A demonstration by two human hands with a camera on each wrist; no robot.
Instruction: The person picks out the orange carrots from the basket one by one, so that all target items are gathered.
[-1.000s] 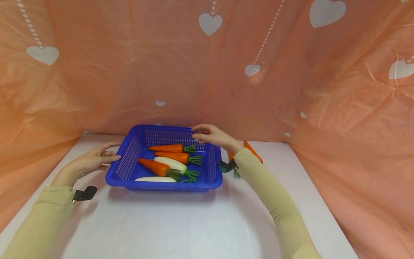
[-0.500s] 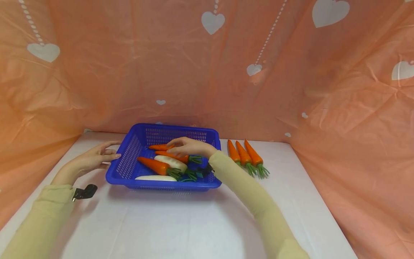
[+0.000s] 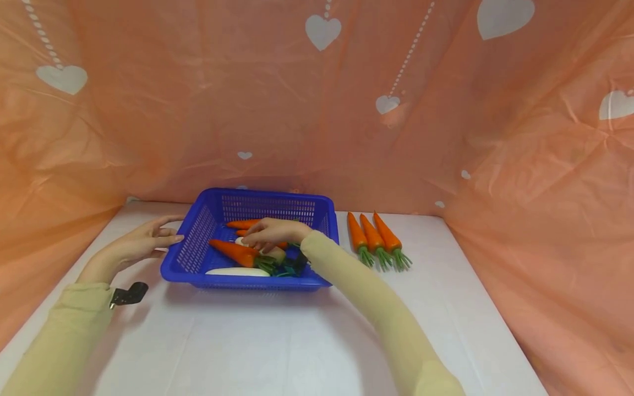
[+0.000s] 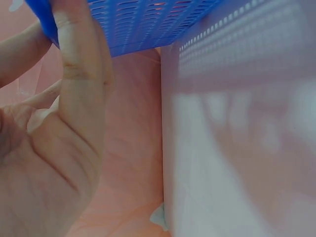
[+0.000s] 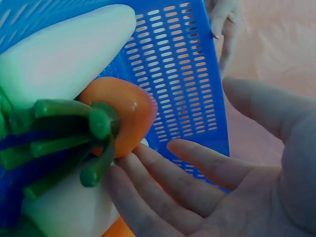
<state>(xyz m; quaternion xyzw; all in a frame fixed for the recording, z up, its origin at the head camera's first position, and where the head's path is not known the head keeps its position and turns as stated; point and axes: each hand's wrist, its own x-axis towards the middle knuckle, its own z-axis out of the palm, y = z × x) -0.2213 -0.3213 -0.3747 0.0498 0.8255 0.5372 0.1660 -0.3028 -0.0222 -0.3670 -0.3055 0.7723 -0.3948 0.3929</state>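
One blue plastic basket (image 3: 170, 270), standing on bench (image 3: 238, 352). Left hand (image 3: 141, 242): pinching basket rim. Right hand (image 3: 277, 232): hanging inside, over rear white radish (image 5: 74, 207); fingers (image 5: 173, 182) loosely spread, contact with radish or front carrot (image 3: 233, 252) unclear. Possible fault: snagging carrot greens (image 5: 64, 107), overlying that radish, and dragging both; likewise catching right wrist camera (image 3: 298, 263) among stems. Around, lying in a row right of basket: three carrots (image 3: 373, 234). Obstructing: front carrot, crowding radish from near side.

The slotted basket (image 3: 247, 281) is blue, the carrots (image 3: 373, 232) green-topped orange, the radishes (image 3: 238, 271) white; white hearts (image 3: 323, 32) pattern the orange curtain (image 3: 247, 110).
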